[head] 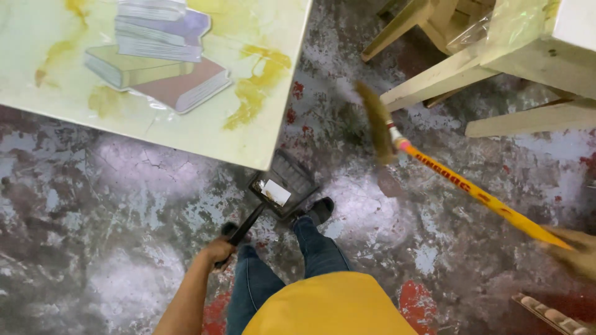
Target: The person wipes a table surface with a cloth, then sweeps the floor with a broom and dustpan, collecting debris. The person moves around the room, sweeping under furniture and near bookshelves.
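A black dustpan (282, 186) is held by its long handle in the closed left hand (218, 250), resting on the mottled floor (124, 205) beside the counter (56, 80). A yellow-handled broom (434, 170) is gripped by the blurred right hand (574, 251), bristles raised near pale wooden legs (434, 80).

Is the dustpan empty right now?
No, the dustpan, held by its long handle in the left hand, has a pale scrap of paper lying in it.

Yellow-handled broom (434, 170), black dustpan (282, 186), grey mottled floor (124, 248) with red patches.
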